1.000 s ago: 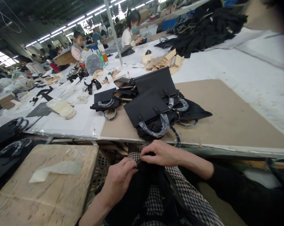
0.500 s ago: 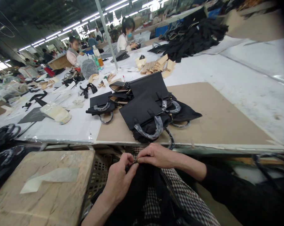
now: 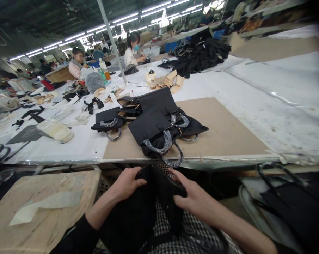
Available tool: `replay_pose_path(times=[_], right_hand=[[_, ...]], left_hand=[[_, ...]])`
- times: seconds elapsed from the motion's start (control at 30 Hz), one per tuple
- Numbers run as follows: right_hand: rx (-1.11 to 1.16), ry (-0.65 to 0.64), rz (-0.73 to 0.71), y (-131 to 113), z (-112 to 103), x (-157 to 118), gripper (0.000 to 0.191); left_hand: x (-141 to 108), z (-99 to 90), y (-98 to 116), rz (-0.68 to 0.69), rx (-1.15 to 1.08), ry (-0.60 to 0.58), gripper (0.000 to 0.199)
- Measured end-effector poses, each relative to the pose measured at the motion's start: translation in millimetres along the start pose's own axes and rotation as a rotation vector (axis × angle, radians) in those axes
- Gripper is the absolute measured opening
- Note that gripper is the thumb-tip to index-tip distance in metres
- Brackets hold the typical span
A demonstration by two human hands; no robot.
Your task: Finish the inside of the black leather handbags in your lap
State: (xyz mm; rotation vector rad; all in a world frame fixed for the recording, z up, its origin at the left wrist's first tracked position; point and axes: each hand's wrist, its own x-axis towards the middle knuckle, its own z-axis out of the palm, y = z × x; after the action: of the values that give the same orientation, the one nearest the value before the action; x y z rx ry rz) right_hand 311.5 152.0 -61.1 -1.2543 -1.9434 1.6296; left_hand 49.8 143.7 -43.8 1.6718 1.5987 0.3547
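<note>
In my lap lies a black bag (image 3: 148, 192) of soft dark material, its lower part blending into my dark clothing. My left hand (image 3: 127, 183) grips its upper left edge, thumb on the near side. On the opposite edge, my right hand (image 3: 188, 192) holds the material between thumb and curled fingers. The bag's top spreads between both hands, below the table edge. Just beyond, black handbags (image 3: 151, 127) lie in a pile on the table, their handles (image 3: 159, 144) wrapped in clear plastic.
A brown board (image 3: 222, 130) lies under the pile on the white table (image 3: 270, 106). At left are a worn box top (image 3: 77, 183) with a pale strip and a cloudy plastic container (image 3: 55, 129). Another black bag (image 3: 294, 201) is at right. Co-workers (image 3: 133, 53) sit across the table.
My hands, pinched together on something small before, have moved apart and now hold the bag's two sides. The view has shifted rightward, bringing the bag at right further into sight.
</note>
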Motion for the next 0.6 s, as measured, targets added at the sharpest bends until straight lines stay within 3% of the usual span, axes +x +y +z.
replay_pose_path(times=[0.07, 0.17, 0.27, 0.33, 0.43, 0.5, 0.6], right_hand=[[0.099, -0.124, -0.02, -4.0, -35.3, -0.2, 0.072], [0.15, -0.349, -0.005, -7.1, -79.4, -1.8, 0.055], [0.146, -0.567, 0.002, 3.7, -90.3, 3.8, 0.034], [0.197, -0.571, -0.008, 15.5, -83.3, 9.3, 0.035], [0.329, -0.515, -0.027, 25.4, -70.3, 15.6, 0.057], [0.345, -0.492, -0.033, 22.8, -66.0, 20.2, 0.064], [0.248, -0.488, 0.011, 11.7, -65.0, 30.6, 0.057]], left_hand=[[-6.3, -17.6, 6.9, 0.038, -0.065, -0.099, 0.024], [-14.7, -38.8, 14.5, 0.067, -0.207, -0.415, 0.029], [-13.4, -42.0, 17.4, 0.029, -0.24, -0.637, 0.029], [-8.1, -35.6, 18.3, -0.006, -0.23, -0.652, 0.035], [0.7, -23.3, 21.3, -0.022, -0.273, -0.598, 0.04], [5.6, -17.3, 24.3, -0.017, -0.321, -0.556, 0.038], [12.2, -11.9, 27.9, 0.001, -0.333, -0.496, 0.041]])
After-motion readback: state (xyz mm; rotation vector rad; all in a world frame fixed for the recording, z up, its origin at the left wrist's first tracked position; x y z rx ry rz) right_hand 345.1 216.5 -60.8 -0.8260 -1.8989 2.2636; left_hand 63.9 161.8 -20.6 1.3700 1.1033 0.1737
